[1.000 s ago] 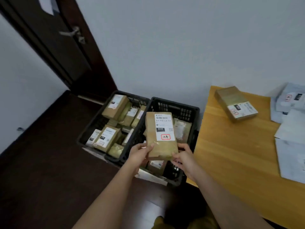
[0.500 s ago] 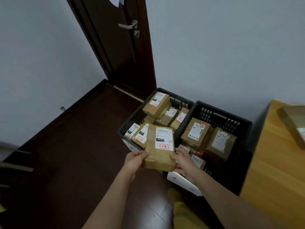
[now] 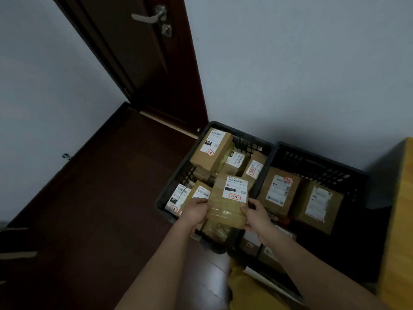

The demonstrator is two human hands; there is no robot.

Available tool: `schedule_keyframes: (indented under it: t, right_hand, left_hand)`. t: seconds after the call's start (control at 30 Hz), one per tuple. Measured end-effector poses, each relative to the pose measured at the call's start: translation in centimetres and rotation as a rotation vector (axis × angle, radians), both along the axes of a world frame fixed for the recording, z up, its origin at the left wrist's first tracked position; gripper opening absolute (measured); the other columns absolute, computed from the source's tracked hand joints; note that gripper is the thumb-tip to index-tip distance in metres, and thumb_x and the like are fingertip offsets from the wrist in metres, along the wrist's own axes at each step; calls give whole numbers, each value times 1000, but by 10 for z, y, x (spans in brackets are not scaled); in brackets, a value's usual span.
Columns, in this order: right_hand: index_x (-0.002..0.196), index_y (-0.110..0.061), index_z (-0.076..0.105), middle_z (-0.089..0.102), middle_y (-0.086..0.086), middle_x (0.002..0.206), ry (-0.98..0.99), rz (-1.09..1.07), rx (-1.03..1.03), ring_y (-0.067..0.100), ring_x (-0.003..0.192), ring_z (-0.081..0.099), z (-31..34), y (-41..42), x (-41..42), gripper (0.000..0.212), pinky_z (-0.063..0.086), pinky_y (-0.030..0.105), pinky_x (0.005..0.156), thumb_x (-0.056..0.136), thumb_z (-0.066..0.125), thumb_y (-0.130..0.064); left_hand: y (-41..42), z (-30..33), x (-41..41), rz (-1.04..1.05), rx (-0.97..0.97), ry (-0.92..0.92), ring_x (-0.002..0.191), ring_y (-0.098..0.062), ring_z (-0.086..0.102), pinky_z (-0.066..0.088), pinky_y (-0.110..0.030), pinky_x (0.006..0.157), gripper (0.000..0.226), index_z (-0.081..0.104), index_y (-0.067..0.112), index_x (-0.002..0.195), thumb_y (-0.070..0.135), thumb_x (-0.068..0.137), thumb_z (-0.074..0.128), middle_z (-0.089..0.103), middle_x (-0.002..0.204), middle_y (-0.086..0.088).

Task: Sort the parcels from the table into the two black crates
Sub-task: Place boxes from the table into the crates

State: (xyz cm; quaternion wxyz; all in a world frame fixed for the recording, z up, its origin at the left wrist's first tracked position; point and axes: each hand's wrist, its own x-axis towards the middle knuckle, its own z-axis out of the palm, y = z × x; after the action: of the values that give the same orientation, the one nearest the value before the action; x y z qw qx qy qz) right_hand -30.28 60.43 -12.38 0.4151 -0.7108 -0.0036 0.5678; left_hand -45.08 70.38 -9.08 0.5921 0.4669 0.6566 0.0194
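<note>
A brown cardboard parcel [image 3: 225, 209] with a white label and red mark is low over the left black crate [image 3: 214, 125], above the parcels lying there. My left hand [image 3: 196, 211] grips its left edge and my right hand [image 3: 254, 214] grips its right edge. The left crate holds several brown labelled parcels. The right black crate [image 3: 317, 163] stands against it and holds several more, two of them large and upright.
The wooden table's edge [image 3: 400, 220] rises at the far right. A dark door [image 3: 143, 63] with a metal handle stands behind the crates, and dark wooden floor [image 3: 89, 209] spreads to the left. The grey wall backs both crates.
Both hands have carried the parcel left and down, from above the right crate to low over the left crate. The view has turned away from the table.
</note>
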Motion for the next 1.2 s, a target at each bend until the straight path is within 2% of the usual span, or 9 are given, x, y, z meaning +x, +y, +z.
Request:
schedule_keyframes:
  t: [0.1, 0.3, 0.4, 0.5, 0.67, 0.77, 0.83, 1.0, 1.2]
  right_hand:
    - [141, -20, 42, 59, 8, 125, -11, -40, -32, 27, 105, 64, -5, 25, 11, 41, 57, 43, 85, 101, 53, -24]
    - [144, -22, 39, 54, 7, 135, -130, -77, -101, 27, 107, 59, -25, 58, 27, 45, 55, 48, 92, 101, 52, -29]
    - [144, -21, 39, 54, 9, 133, -214, -104, -123, 25, 106, 57, -38, 72, 35, 45, 55, 39, 80, 102, 50, -30]
    - [145, -20, 37, 55, 7, 124, -269, -145, -127, 21, 98, 55, -58, 90, 42, 45, 49, 32, 71, 103, 49, -30]
    - [150, -22, 31, 50, 9, 142, -367, -153, -108, 27, 123, 52, -98, 127, 48, 48, 46, 32, 90, 104, 44, -30]
    - [155, -32, 17, 38, 1, 153, -477, 30, 8, 25, 139, 37, -129, 145, 44, 60, 34, 40, 113, 103, 46, -26]
    - [154, -41, 7, 20, 1, 162, -595, 280, -80, 30, 149, 17, -151, 148, 43, 71, 16, 53, 120, 100, 51, -28]
    - [154, -46, -1, -23, -7, 162, -830, 655, -290, 36, 148, -20, -175, 139, 39, 76, 2, 59, 120, 98, 50, -46]
    - [155, -40, 13, -7, -4, 165, -934, 665, -295, 21, 152, 2, -179, 141, 46, 83, -3, 50, 121, 92, 65, -24]
  left_hand:
    - [27, 3, 12, -49, -24, -4, 94, -19, 65, 52, -31, 86, 38, 60, 12, 127, 27, 93, 65, 68, 113, -6]
    - [58, -9, 34, -163, -137, 4, 114, -21, 58, 45, -40, 105, 34, 62, 22, 121, 26, 88, 70, 65, 113, 4]
    - [76, -26, 48, -249, -158, -22, 114, -16, 58, 43, -37, 105, 36, 61, 22, 126, 24, 91, 67, 65, 116, 8]
    - [96, -46, 62, -336, -107, -27, 105, -12, 61, 46, -38, 101, 30, 61, 22, 125, 23, 95, 61, 63, 101, 12]
    - [139, -94, 75, -599, 150, 44, 115, -12, 53, 41, -35, 103, 43, 53, 28, 132, 26, 91, 63, 58, 122, 13]
    - [167, -119, 77, -957, 528, 229, 146, -25, 18, -1, -52, 121, 58, 35, 30, 145, 21, 91, 55, 37, 148, 5]
    - [181, -138, 78, -1202, 674, 296, 150, -22, -8, -22, -47, 109, 72, 20, 30, 153, 13, 91, 53, 14, 162, 7]
    - [189, -158, 92, -1729, 875, 458, 149, -25, -18, -27, -55, 106, 80, 12, 21, 156, 20, 90, 58, 6, 164, 1]
    - [183, -171, 104, -1871, 842, 550, 147, -30, -22, -21, -59, 111, 78, 9, 20, 157, 27, 94, 53, 2, 165, -2]
